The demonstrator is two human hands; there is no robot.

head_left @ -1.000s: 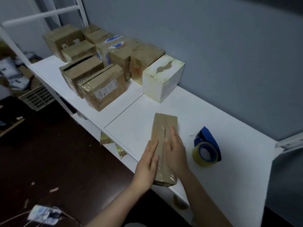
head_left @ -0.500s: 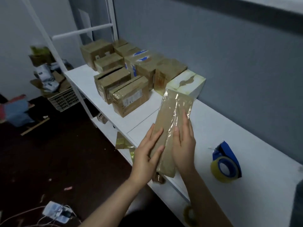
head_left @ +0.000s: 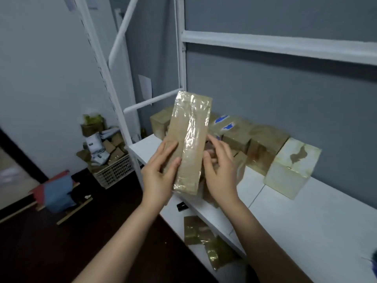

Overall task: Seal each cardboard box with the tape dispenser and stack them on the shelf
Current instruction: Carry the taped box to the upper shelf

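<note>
I hold a long, flat cardboard box (head_left: 189, 139) upright in the air, its seam covered with shiny clear tape. My left hand (head_left: 161, 172) grips its lower left side, fingers lying across the front face. My right hand (head_left: 220, 170) grips the lower right edge, fingers curled behind it. The box hangs above the left part of the white shelf (head_left: 295, 221). Behind it, several taped brown boxes (head_left: 263, 146) stand in rows against the wall, ending with a white box (head_left: 291, 168). A blue sliver of the tape dispenser (head_left: 375, 260) shows at the right edge.
White rack posts (head_left: 122, 127) and an upper rail (head_left: 265, 44) frame the shelf. A plastic crate (head_left: 114, 172) full of packages sits on the dark floor to the left, near a blue and red object (head_left: 59, 190). Crumpled tape scraps (head_left: 197, 229) lie on a lower shelf.
The flat box has gone from lying on the shelf to being held up in both hands, carried up and left toward the stacked boxes. The tape dispenser stayed behind on the right.
</note>
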